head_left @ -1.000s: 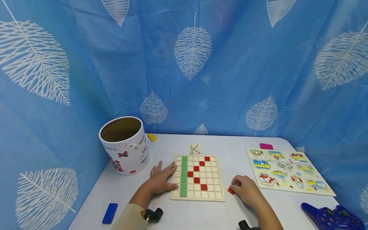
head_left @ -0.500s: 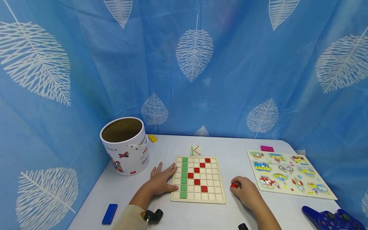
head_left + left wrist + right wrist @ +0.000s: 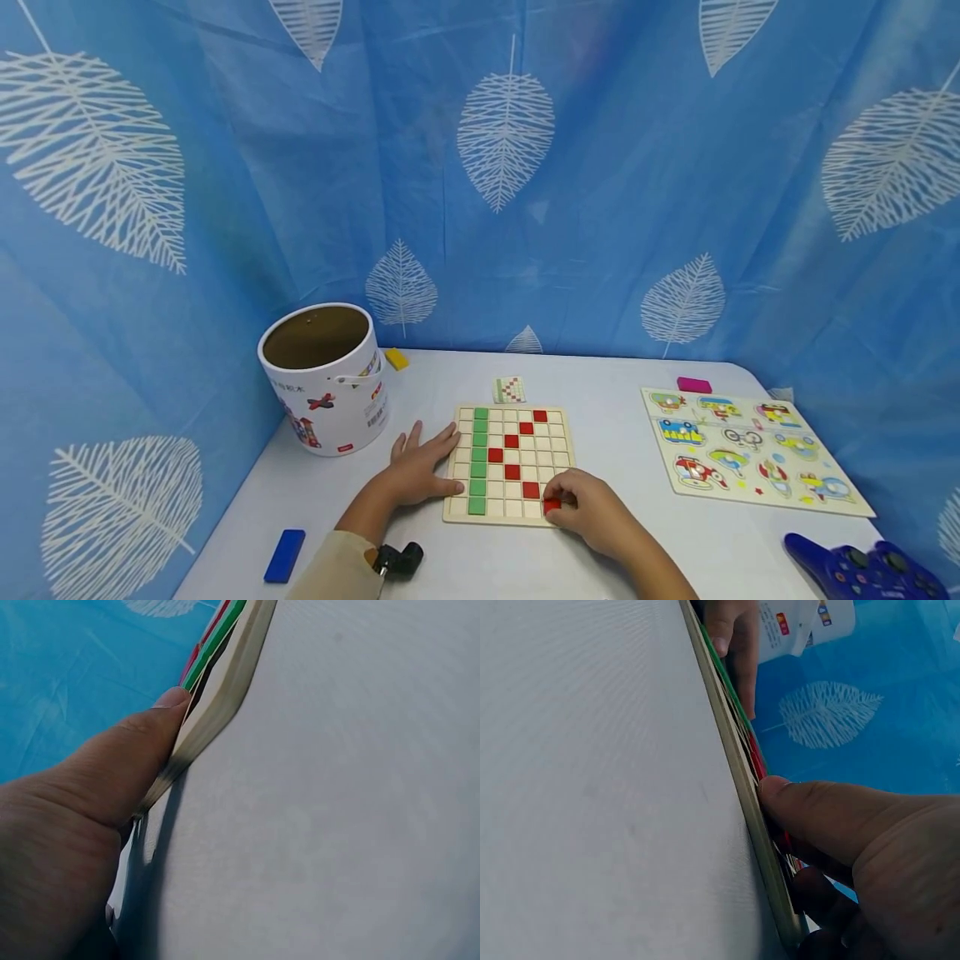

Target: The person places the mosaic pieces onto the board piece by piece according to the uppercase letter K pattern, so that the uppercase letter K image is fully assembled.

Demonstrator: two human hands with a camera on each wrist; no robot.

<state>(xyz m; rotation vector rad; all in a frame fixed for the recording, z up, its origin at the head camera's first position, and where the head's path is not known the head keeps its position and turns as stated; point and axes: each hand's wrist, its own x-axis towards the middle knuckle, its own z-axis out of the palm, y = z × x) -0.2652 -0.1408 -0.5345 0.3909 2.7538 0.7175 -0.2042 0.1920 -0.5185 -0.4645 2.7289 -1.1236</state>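
Your right hand pinches a small red square tile over the bottom row of the square wooden grid board, just right of the lowest red tile there. Your left hand lies flat, fingers straight, against the board's left edge. Keep bracing; lower the tile squarely into its cell

A cream grid board shows a green column at left and a red diagonal, before a blue curtain with white leaves.
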